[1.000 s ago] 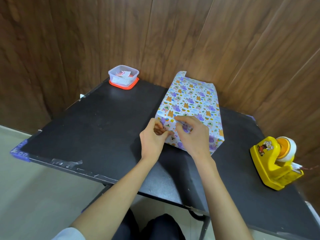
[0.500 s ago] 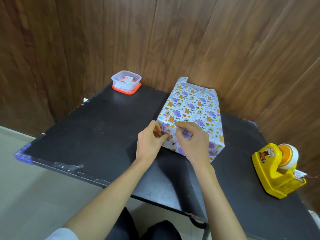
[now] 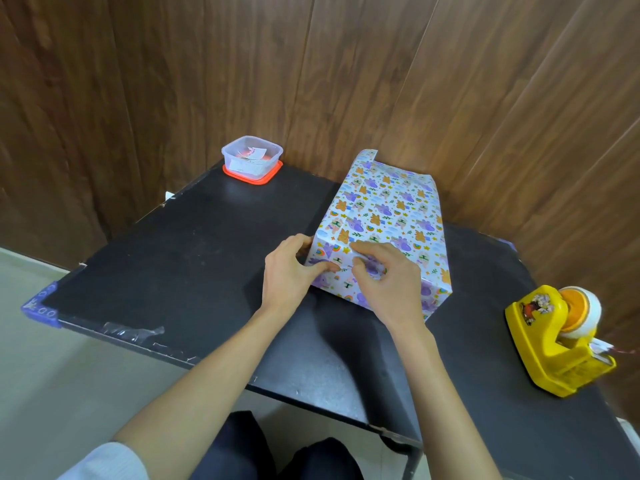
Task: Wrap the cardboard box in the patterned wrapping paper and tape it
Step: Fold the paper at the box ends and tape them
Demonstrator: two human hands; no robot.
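I think I am looking at a small work corner in a room, but I cannot tell if it is a home or an office. A black table (image 3: 173, 271) sits right against brown wooden walls (image 3: 207, 81), with a pale floor (image 3: 52, 375) below it. On the table are a yellow tape holder (image 3: 550, 344), bright wrapping paper (image 3: 391, 206) and a little plastic tub (image 3: 252, 159).

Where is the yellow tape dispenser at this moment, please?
In the head view, the tape dispenser stands on the black table at the far right, apart from the wrapped box and the right hand.
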